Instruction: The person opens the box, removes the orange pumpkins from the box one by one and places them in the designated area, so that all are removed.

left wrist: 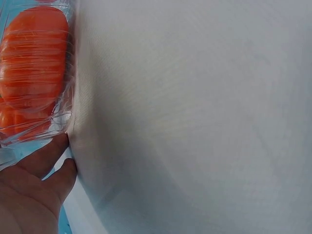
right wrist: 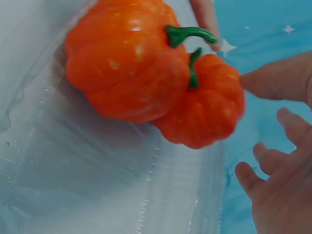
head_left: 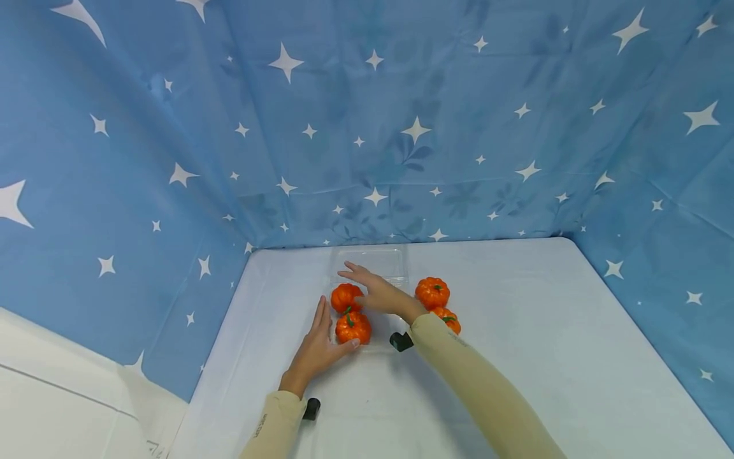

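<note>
Two orange toy pumpkins with green stems, a rear one (head_left: 346,298) and a front one (head_left: 353,327), sit together at the left end of a clear plastic box (right wrist: 87,180). The box's clear lid (head_left: 369,260) lies folded back behind them. My left hand (head_left: 318,349) rests along the box's left side with straight fingers, the thumb by the front pumpkin. In the left wrist view, its fingertips (left wrist: 61,140) meet the box wall. My right hand (head_left: 380,294) spreads over the box, fingers extended. The right wrist view shows one digit touching the smaller pumpkin (right wrist: 207,105).
To the right of the box stand two more pumpkins, one (head_left: 432,292) in full view and another (head_left: 448,320) partly hidden by the right forearm. A white table (head_left: 545,331) holds everything. Blue star-patterned cloth (head_left: 401,127) hangs behind and at both sides.
</note>
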Demonstrator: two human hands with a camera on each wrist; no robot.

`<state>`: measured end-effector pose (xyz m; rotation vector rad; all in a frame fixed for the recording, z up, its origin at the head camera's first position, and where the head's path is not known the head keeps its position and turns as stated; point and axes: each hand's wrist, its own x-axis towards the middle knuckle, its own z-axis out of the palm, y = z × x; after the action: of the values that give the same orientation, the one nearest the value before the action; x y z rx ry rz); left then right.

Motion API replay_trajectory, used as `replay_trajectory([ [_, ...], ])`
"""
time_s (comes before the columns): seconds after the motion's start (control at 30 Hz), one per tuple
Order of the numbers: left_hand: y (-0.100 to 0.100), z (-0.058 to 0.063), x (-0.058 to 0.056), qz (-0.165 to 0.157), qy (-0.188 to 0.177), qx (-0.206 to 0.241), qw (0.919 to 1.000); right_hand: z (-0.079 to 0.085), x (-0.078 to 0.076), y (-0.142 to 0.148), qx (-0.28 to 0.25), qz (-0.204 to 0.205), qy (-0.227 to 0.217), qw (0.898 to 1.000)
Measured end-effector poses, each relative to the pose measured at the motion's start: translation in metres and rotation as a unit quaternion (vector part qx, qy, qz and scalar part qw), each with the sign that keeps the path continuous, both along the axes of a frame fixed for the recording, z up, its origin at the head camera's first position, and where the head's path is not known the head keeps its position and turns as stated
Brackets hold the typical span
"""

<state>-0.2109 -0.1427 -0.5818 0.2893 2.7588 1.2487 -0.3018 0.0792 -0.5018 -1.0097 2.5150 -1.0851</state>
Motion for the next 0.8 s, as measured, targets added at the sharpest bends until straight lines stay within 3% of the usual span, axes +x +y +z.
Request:
replay_trajectory([
  [0.27, 0.003, -0.003, 0.003, -0.002, -0.001, 0.025, 0.9997, -0.012, 0.005, -0.014, 0.047, 0.017, -0.005, 0.999],
  [0.47, 0.005, -0.006, 0.008, -0.005, -0.004, 0.036, 0.9993, -0.024, 0.012, -0.016, 0.051, -0.007, 0.003, 0.999],
  [0.8, 0.002, -0.002, 0.005, -0.005, 0.015, 0.016, 0.9998, -0.032, 0.009, -0.020, 0.054, -0.014, 0.075, 0.996],
])
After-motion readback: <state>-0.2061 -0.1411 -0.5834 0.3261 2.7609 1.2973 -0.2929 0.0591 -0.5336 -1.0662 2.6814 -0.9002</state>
